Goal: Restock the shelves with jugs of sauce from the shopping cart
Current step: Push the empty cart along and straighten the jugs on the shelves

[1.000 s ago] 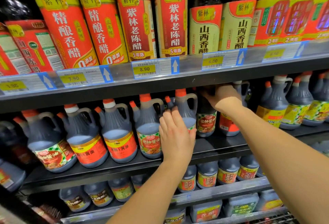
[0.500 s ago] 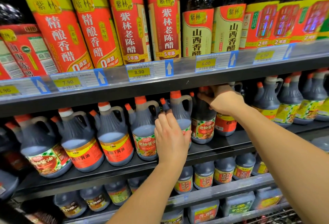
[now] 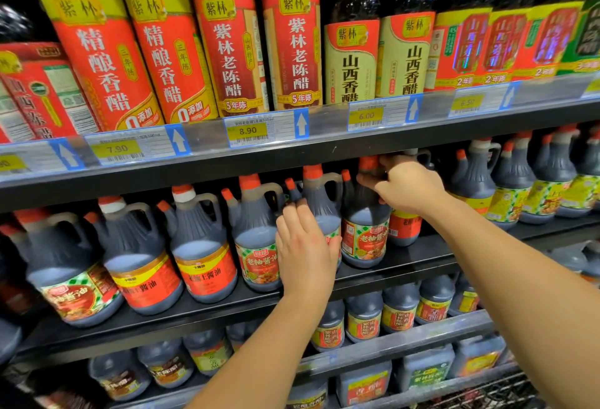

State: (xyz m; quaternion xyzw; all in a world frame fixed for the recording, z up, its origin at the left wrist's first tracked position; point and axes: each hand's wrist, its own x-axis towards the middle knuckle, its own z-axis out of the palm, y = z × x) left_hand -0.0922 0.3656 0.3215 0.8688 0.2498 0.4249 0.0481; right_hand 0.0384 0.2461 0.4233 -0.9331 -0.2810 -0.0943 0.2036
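Head view, one entry.

**Item:** jug [image 3: 365,220], green-check label, orange cap. It stands upright, and its base appears to be down at the front of the middle shelf [image 3: 431,256].

**Right hand** [image 3: 407,186]: fingers curled round the jug's neck and handle.

**Left hand** [image 3: 305,246]: fingers straight and together, pressed flat on the neighbour jug [image 3: 319,194] just left of the jug.

**Step, as I read it:** seating the jug in the row while steadying its neighbour.

**Next move:** square it with the label outward, let go, then fetch another from the cart, which is not plainly in view.

**Count:**
- Left of the jug: the neighbour jug, then four front jugs [image 3: 201,246], with a partial one at the edge.
- Right of the jug: a red-label jug [image 3: 402,226] close beside it, then at least four right jugs [image 3: 477,181].
- Above the jug: six tall bottles [image 3: 227,51] in three pairs, with more blurred beyond.
- Price tags [image 3: 248,130]: three readable, a fourth blurred.
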